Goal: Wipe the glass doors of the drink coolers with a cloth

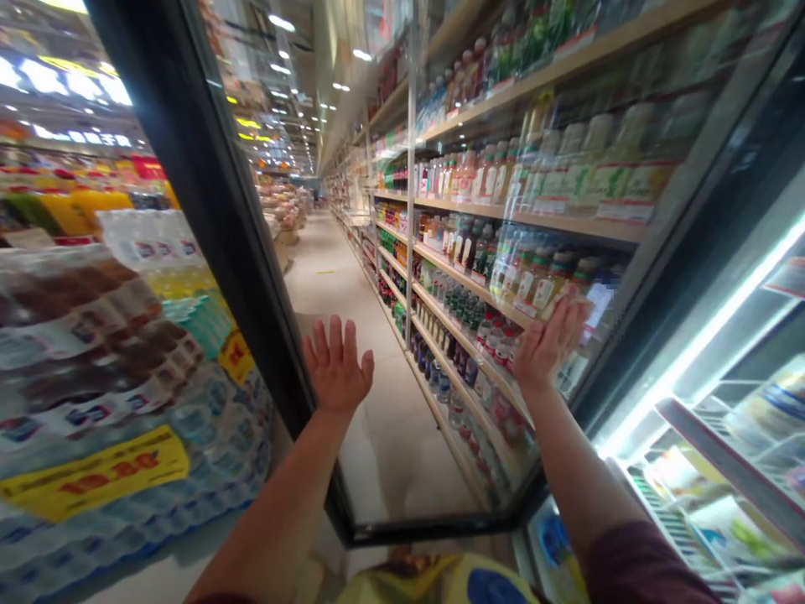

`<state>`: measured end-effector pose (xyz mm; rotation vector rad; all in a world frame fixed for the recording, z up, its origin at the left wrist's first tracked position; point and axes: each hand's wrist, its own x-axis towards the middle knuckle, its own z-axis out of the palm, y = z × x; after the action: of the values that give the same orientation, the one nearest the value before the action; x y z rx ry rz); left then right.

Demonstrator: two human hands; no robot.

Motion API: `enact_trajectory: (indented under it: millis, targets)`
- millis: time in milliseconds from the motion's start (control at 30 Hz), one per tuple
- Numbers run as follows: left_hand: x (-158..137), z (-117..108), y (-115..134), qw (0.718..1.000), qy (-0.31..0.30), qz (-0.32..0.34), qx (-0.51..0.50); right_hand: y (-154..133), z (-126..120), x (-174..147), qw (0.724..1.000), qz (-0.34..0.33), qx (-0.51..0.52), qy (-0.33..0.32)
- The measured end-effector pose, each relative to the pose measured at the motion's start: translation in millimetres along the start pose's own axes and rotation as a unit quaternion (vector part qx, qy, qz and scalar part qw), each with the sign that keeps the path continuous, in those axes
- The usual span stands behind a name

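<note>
A fridge door with a black frame and a clear glass pane (390, 470) stands swung open in front of me. My left hand (336, 369) is open on the left side of the pane, fingers spread, beside the black frame (220, 193). On the right side of the glass, my right hand (546, 344) is raised with its fingers held together and bent forward. A pale, crumpled-looking patch (579, 306) shows at those fingertips, too blurred to name. Printed yellow fabric (433, 579) shows at the bottom, below the door.
Beyond the glass, shelves of bottled drinks (465, 252) run along an aisle floor (320, 252). Shrink-wrapped bottle packs (75, 352) with a yellow price sign (94, 474) are stacked at left. The lit fridge interior, with packaged goods on wire shelves (723, 403), is at right.
</note>
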<state>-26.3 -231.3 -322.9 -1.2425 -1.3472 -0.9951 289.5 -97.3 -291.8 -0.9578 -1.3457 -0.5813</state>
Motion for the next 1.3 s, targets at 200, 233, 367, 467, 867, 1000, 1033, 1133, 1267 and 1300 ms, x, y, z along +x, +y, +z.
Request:
enact_trajectory:
  millis: [200, 233, 367, 467, 867, 1000, 1033, 1133, 1267, 1300]
  targets:
    - [0.1, -1.0, 2.1, 1.000, 0.002, -0.004, -0.003, -5.1, -1.0, -81.2, 1.000, 0.000, 0.003, -0.007]
    - [0.3, -1.2, 2.5, 1.000, 0.005, -0.002, -0.003, -3.4, -1.5, -86.8, 1.000, -0.004, 0.002, -0.011]
    - [0.8, -1.1, 2.6, 0.999, 0.005, -0.010, -0.037, 12.8, -2.9, -41.4, 1.000, 0.030, -0.001, -0.007]
    - [0.8, -0.8, 2.2, 1.000, 0.003, -0.006, -0.025, 21.9, -2.3, 6.0, 0.997, 0.070, 0.010, 0.021]
    - [-5.0, 3.3, -1.9, 0.998, -0.046, -0.036, -0.013, 8.8, -2.3, -26.5, 0.996, 0.088, 0.026, 0.012]
    - [-3.9, 3.6, -2.6, 0.999, -0.033, -0.026, -0.006, -22.9, 6.8, 17.8, 1.000, 0.016, 0.025, 0.006]
    - [-3.4, 3.2, -2.4, 0.999, -0.032, -0.024, -0.006, -33.1, 8.1, 12.9, 1.000, -0.007, 0.020, -0.001]
    - [-2.4, 1.5, -1.1, 1.000, -0.025, -0.015, -0.003, -60.6, 8.1, -35.2, 0.996, -0.086, 0.013, -0.033]
    - [-3.3, 1.1, -0.6, 0.999, -0.030, -0.018, 0.001, -80.8, 4.0, -77.4, 0.972, -0.216, 0.048, -0.082]
    - [-3.7, 1.4, -0.7, 0.999, -0.036, -0.026, -0.002, -84.1, 3.5, -70.4, 0.970, -0.223, 0.049, -0.081]
